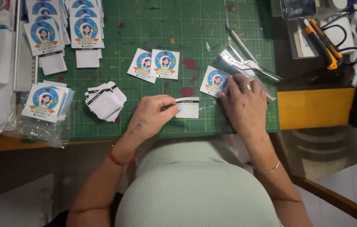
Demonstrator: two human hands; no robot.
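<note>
Far left of the fingers, a stack of round-picture cards in clear wrap (46,102) lies at the edge of the green cutting mat (165,12). Next, a loose heap of small calendar pads (105,101), just left of the left hand. Above it, near the mat's top edge, more picture cards with calendar pads attached (86,35). Left hand (153,115): fingers narrow, thumb and fingertips pinched on the left edge of one small white calendar pad (188,107), held flat just over the mat. Above that pad, apart from it, two picture cards (155,64) side by side. Right hand (243,103): fingers spread and flat, palm down, fingertips pressing on a single picture card (213,80) just right of the held pad; a ring shows on one finger. Just beyond the right fingertips, metal pliers-like tool (245,65), touching or nearly touching the hand; cannot tell which. Far right, off the mat, an orange-and-black utility knife (321,38).
</note>
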